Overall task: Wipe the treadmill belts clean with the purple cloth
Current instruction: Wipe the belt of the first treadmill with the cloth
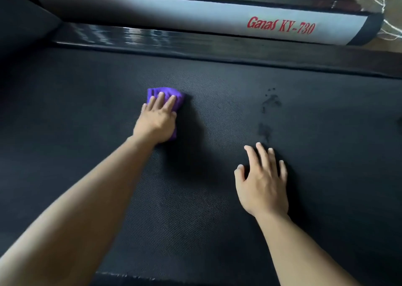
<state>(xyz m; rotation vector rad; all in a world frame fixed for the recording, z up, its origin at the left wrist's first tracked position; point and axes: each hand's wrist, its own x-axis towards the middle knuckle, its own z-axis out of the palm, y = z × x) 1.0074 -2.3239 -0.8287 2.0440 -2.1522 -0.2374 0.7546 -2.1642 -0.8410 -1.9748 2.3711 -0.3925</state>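
Currently purple cloth [171, 94] is pressed under flat left hand [155, 122]; right hand [263, 181] is splayed, empty.
Dark spots [270, 99] could be smeared by bunched cloth.

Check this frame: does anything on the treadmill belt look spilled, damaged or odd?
Yes: dark blotches with small droplets mark the treadmill belt, just beyond the fingertips of the right hand; they look like wet spots or stains. The purple cloth under the left hand lies apart from them.

Belt [195, 198] matt, woven-textured; purple cloth [171, 95] soft fabric; side rail [152, 13] smooth, grey.
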